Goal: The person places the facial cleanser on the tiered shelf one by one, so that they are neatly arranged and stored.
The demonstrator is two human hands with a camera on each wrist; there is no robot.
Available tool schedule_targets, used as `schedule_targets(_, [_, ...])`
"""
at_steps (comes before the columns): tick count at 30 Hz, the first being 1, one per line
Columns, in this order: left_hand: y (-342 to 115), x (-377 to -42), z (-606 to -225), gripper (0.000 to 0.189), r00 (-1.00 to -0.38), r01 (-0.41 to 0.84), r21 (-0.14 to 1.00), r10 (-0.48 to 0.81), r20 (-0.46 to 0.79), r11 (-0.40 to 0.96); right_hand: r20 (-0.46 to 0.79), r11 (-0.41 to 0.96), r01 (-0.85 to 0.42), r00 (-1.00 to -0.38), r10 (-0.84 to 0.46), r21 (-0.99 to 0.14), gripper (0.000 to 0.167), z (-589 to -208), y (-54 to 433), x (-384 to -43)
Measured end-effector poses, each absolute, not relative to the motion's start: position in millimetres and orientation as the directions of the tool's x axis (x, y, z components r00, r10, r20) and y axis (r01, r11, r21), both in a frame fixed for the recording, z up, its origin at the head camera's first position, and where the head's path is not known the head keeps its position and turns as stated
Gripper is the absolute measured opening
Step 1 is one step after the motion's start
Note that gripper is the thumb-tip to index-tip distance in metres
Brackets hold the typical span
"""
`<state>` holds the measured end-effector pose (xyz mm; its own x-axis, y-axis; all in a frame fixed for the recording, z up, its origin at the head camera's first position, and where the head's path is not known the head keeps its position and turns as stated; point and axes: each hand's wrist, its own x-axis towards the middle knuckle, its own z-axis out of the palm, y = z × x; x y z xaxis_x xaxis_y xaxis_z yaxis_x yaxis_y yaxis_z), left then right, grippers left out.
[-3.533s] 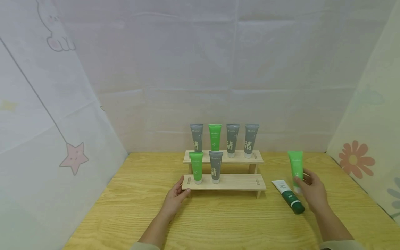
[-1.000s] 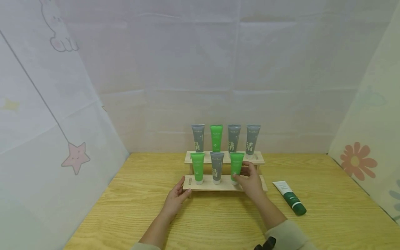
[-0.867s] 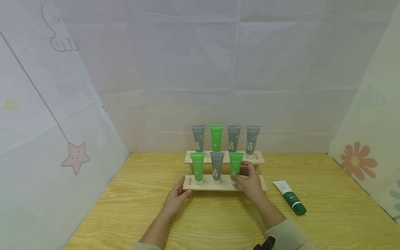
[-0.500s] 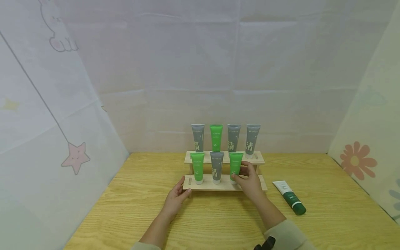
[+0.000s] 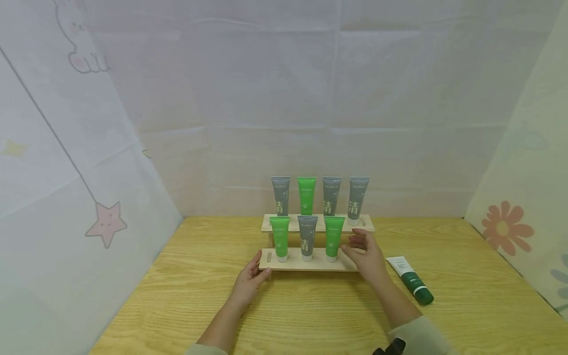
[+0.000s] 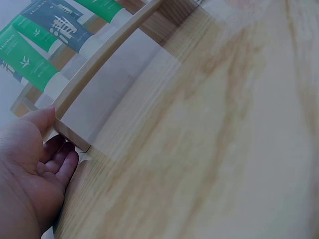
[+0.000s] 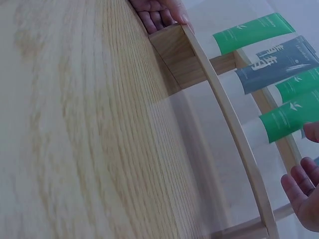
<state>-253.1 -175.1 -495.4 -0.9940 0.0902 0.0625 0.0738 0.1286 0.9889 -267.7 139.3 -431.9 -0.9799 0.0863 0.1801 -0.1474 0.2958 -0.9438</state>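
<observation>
A two-tier wooden display rack [image 5: 284,266] stands on the table. My left hand [image 5: 246,286] grips the left end of its lower shelf; in the left wrist view the thumb lies on the board's corner, fingers curled by the leg. Upright on the lower shelf are a green squeeze tube [image 5: 279,238], a grey squeeze tube [image 5: 307,237] and, rightmost, another green tube [image 5: 333,238]. Just right of that last tube, my right hand [image 5: 370,259] has its fingers spread loosely, holding nothing. In the right wrist view, a gap shows between the hand [image 7: 305,191] and the tube [image 7: 286,122].
On the upper shelf [image 5: 317,223] stand several tubes, one green [image 5: 306,196] and the others grey [image 5: 359,197]. A white and dark-green tube [image 5: 410,280] lies on the wooden table [image 5: 310,315], right of the rack. Printed white cloth [image 5: 266,98] hangs behind and at the sides.
My right hand brought the green tube from the right onto the lower shelf, shifted it slightly left, then let go and drew back right. The left hand has stayed on the rack.
</observation>
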Motion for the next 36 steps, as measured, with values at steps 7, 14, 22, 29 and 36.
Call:
schedule_targets(7, [-175,-253,-496,0.071,-0.994,0.076,0.988,0.086,0.065,0.138,0.166,0.329,-0.125,-0.981,0.099,-0.936,0.055,-431,157,-262])
schedule_targets(14, [-176,-255,-499,0.072,-0.995,0.069,0.988,0.08,0.058,0.135,0.161,0.4,-0.101,-0.98,0.118,-0.911,0.057,-433,178,-257])
schedule_targets(22, [-176,-256,-500,0.072,-0.995,0.069,0.989,0.081,0.059,0.133,0.179,0.459,-0.105,-0.977,0.12,-0.882,0.058,-436,211,-249])
schedule_targets(29, [-176,-255,-499,0.072,-0.994,0.071,0.989,0.086,0.06,0.131,0.175,0.522,-0.096,-0.979,0.103,-0.848,0.064,-441,238,-242])
schedule_targets(36, [-177,-256,-500,0.071,-0.994,0.076,0.988,0.089,0.064,0.136,0.158,0.548,-0.065,-0.98,0.124,-0.834,0.062,-450,261,-239])
